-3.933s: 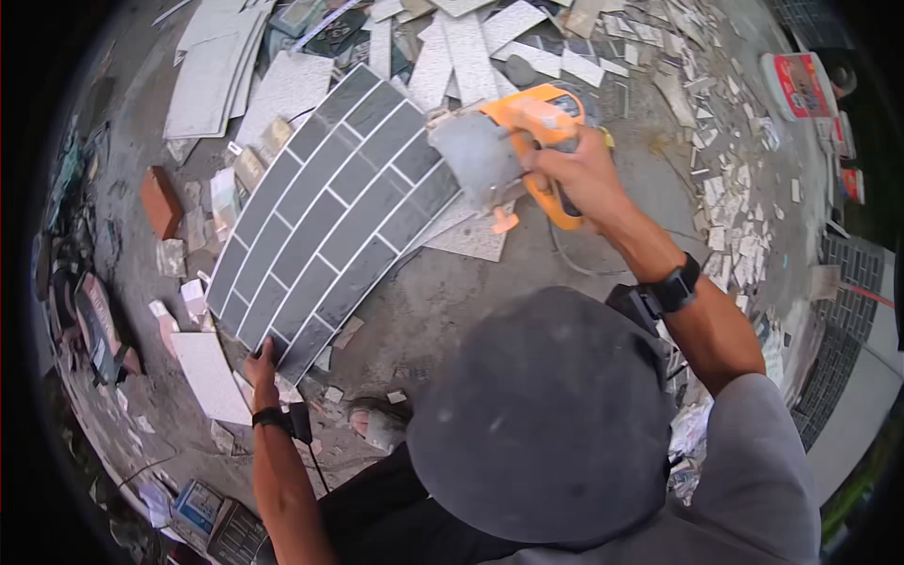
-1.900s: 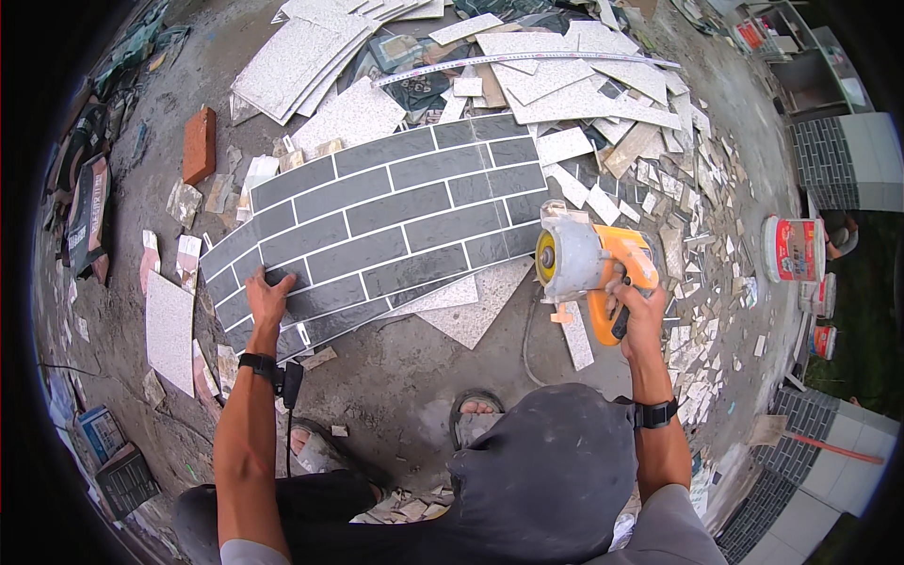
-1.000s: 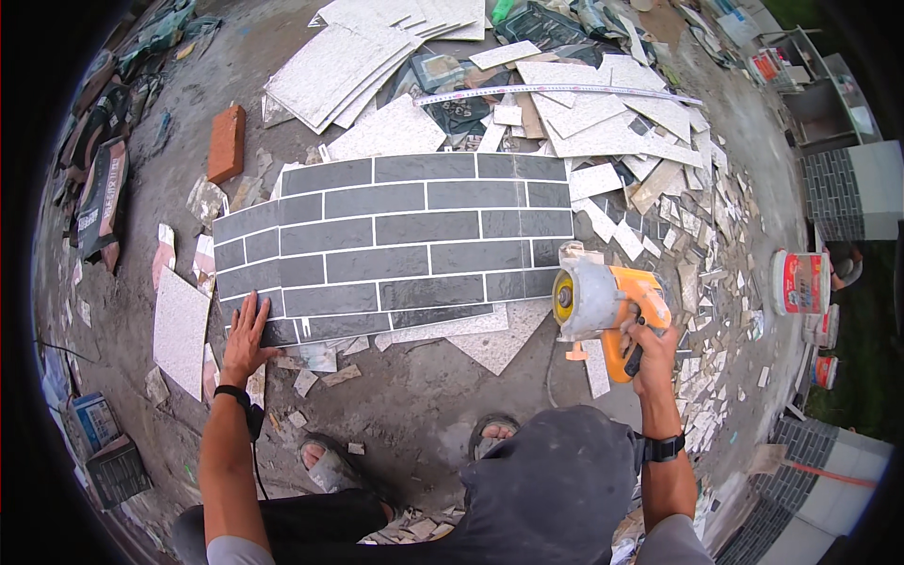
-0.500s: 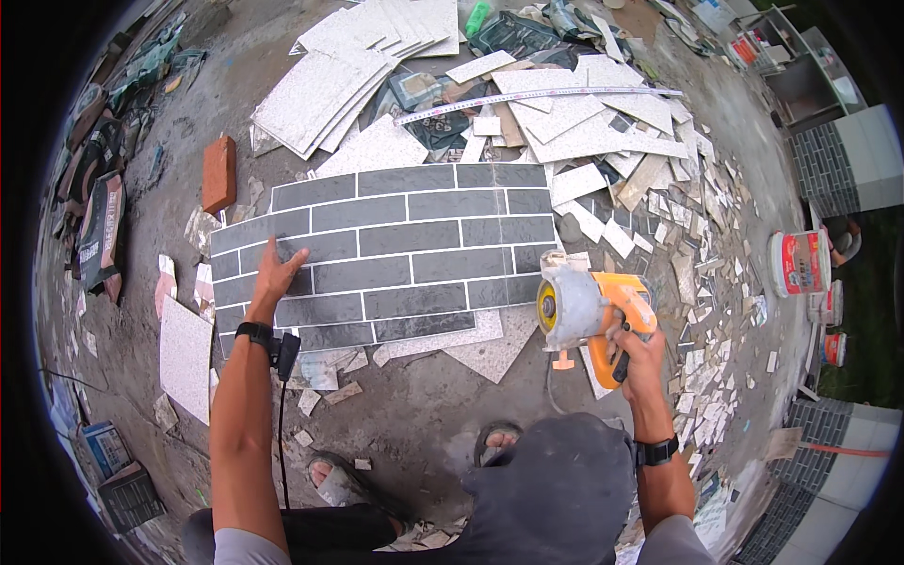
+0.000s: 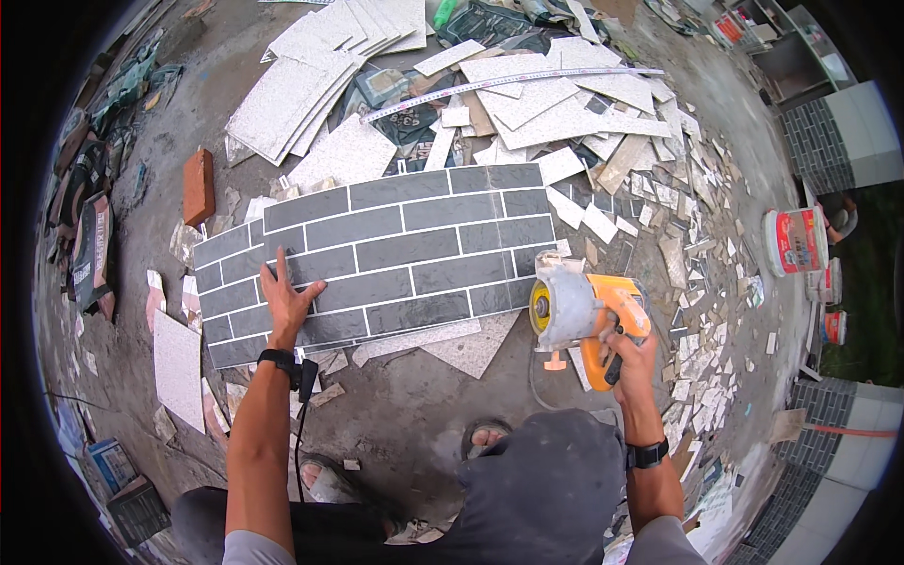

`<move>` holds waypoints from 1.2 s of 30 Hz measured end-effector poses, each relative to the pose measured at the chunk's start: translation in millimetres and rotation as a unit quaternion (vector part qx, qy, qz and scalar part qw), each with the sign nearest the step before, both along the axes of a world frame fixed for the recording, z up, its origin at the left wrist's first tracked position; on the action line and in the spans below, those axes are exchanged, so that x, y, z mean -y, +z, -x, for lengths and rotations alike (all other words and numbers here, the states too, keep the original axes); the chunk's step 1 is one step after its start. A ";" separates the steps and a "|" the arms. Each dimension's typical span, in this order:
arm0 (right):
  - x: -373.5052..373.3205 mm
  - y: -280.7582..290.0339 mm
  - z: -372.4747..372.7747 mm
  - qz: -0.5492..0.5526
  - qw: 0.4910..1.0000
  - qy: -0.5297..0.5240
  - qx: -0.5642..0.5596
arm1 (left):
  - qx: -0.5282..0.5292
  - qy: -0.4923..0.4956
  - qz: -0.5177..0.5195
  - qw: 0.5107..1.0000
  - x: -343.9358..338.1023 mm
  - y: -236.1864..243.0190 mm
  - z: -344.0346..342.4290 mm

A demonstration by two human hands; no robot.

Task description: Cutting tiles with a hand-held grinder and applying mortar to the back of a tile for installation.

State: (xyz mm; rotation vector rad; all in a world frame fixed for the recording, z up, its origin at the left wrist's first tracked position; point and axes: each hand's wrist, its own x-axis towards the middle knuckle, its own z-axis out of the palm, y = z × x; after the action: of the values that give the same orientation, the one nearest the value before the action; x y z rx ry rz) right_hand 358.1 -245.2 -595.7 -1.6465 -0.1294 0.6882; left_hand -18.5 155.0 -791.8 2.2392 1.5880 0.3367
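A long dark grey tile panel [image 5: 407,247] with white joint lines in a brick pattern lies in front of me, its left end tilted nearer. My left hand [image 5: 290,299] rests on its left part, palm down and fingers spread. A thin pale line runs across the panel near its right end. My right hand [image 5: 633,356] grips the handle of an orange handheld tile cutter [image 5: 576,306] with a dusty grey guard and a yellow disc hub. The cutter is beside the panel's lower right corner; the guard hides most of the blade.
White speckled slabs [image 5: 297,94] and a measuring strip [image 5: 513,85] lie beyond the panel. Broken tile pieces [image 5: 692,363] spread along the right. A red brick [image 5: 198,186] is at the left. A red and white bucket [image 5: 796,242] stands far right.
The panel has turned slightly, its left end coming nearer and leftward. My left hand has shifted a little right along it, fingers wider apart. The cutter has moved slightly left.
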 end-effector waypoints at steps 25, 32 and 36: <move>-211.2 -50.1 -123.3 -0.032 0.985 0.116 0.126 | -0.227 -0.151 0.129 0.953 84.5 56.0 -116.8; -244.2 -59.7 -126.5 -0.044 0.980 0.140 0.131 | -0.261 -0.159 0.131 0.943 82.3 59.8 -115.8; -250.5 -69.4 -129.5 -0.027 0.980 0.144 0.137 | -0.255 -0.158 0.129 0.945 82.4 61.1 -116.9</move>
State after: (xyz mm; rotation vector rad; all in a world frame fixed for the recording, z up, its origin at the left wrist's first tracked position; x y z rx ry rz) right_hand 487.6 5.3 -665.1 -1.6796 -0.5892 0.6632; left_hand 98.4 72.6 -730.7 2.4281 1.3487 -0.5517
